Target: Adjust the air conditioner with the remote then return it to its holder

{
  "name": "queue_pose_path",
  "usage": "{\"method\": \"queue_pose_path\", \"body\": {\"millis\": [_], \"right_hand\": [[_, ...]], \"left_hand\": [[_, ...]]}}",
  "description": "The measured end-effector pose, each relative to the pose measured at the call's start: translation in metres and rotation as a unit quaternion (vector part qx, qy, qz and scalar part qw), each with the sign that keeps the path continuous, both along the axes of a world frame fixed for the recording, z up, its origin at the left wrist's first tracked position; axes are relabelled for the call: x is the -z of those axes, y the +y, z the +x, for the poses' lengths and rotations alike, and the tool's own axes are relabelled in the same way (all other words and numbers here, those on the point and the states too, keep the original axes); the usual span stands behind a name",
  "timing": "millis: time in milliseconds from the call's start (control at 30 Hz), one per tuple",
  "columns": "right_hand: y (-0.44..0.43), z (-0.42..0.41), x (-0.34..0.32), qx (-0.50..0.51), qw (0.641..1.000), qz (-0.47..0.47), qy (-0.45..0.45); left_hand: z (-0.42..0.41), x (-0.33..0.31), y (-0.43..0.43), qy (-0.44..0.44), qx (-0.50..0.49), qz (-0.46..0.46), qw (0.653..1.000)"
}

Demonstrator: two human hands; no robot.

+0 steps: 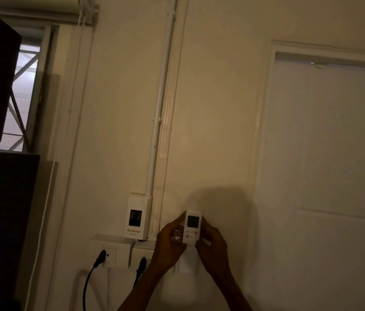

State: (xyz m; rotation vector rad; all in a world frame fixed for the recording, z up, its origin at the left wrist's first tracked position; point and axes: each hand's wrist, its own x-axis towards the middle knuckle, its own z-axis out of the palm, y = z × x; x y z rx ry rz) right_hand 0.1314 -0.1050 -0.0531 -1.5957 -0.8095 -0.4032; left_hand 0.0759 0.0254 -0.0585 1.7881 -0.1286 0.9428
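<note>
A white remote (pixel 192 226) with a grey screen and orange buttons stands upright against the cream wall, low in the view. Its lower end sits in a white wall holder (pixel 187 262). My left hand (pixel 169 242) grips the remote's left edge, with a finger reaching up to its top corner. My right hand (pixel 211 244) holds the right edge, thumb near the buttons. The air conditioner itself is out of view.
A white National breaker box (pixel 137 215) hangs left of the remote under a vertical conduit (pixel 159 108). Below it are wall sockets (pixel 112 251) with two black plugs and cables. A window with dark panels is at far left, a pale door (pixel 334 142) at right.
</note>
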Motion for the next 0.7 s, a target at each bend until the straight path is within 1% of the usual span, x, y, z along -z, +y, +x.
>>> {"method": "queue_pose_path", "body": {"millis": [300,367,433,600,700], "right_hand": [[-0.012,-0.012,-0.011,-0.002,0.996,-0.085,0.020],[-0.017,-0.018,-0.011,0.009,0.994,-0.108,0.016],[-0.023,-0.028,-0.013,0.014,0.992,-0.120,0.031],[-0.044,-0.065,-0.024,0.014,0.990,-0.124,0.060],[-0.061,-0.094,-0.031,0.047,0.990,-0.131,0.025]], "left_hand": [[-0.017,-0.015,0.001,0.054,0.037,0.007,0.998],[-0.026,-0.022,0.002,0.064,0.031,-0.007,0.997],[-0.038,-0.030,0.003,0.075,0.029,-0.011,0.997],[-0.078,-0.048,-0.004,0.104,0.022,-0.025,0.994],[-0.113,-0.048,-0.017,0.106,-0.012,-0.002,0.994]]}}
